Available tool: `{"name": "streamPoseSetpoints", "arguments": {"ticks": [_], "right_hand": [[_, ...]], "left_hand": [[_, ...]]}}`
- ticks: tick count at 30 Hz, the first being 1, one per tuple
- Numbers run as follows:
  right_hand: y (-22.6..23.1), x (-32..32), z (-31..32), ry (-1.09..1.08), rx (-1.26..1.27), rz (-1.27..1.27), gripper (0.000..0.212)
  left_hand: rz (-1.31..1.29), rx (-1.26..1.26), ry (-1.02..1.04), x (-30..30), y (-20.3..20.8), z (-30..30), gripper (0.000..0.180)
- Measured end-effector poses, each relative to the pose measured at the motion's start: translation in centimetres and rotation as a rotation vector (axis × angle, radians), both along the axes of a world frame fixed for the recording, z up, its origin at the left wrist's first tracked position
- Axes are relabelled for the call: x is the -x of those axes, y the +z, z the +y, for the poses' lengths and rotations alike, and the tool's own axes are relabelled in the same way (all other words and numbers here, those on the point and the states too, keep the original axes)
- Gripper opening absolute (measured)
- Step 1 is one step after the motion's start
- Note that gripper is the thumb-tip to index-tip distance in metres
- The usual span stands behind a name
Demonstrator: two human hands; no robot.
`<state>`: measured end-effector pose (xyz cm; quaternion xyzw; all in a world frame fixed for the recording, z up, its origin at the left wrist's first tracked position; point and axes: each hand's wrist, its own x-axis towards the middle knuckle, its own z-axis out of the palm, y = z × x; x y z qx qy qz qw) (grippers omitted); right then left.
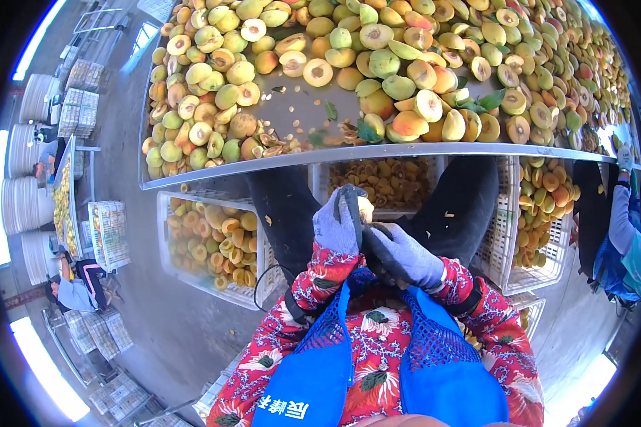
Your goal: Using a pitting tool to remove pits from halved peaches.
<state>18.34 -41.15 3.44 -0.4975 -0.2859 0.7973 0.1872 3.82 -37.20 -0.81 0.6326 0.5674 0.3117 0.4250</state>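
My left hand [339, 222], in a grey-purple glove with dark fingers, is closed around a cut yellow peach [365, 208] in front of my chest. Only a small pale part of the fruit shows above the fingers. My right hand [414, 257], gloved the same way, is curled up against it, fingertips near the peach's lower side. Whatever those fingers grip is hidden. Just beyond my knees, a metal table [292, 110] bears heaps of halved peaches [427, 105], many with the pit side up.
A white crate of peach halves [217, 238] stands by my left leg, another crate [504, 235] by my right. Between my legs a crate holds brownish scraps [384, 178]. The table's metal rim [406, 150] crosses ahead. A co-worker's gloved hand [625, 158] is at far right.
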Motion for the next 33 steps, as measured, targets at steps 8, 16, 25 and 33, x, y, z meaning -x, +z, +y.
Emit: {"name": "streamPoseSetpoints", "arguments": {"ticks": [8,16,25,33], "right_hand": [[-1.2,0.0,-0.2,-0.280,0.191,0.357,0.036],[-4.7,-1.8,-1.3,-0.229,0.595,0.895,0.035],[-4.4,-1.7,-1.7,-0.158,0.673,1.211,0.035],[-4.9,-1.5,-0.7,-0.314,0.671,1.196,0.036]], "left_hand": [[0.103,0.159,-0.037,-0.4,-0.7,1.2,0.036],[-0.036,-0.219,-0.167,-0.3,-1.4,-0.2,0.019],[-0.200,0.084,-0.227,-0.3,-0.9,-0.7,0.038],[-0.476,0.366,-0.360,-0.2,-2.7,1.9,0.041]]}}
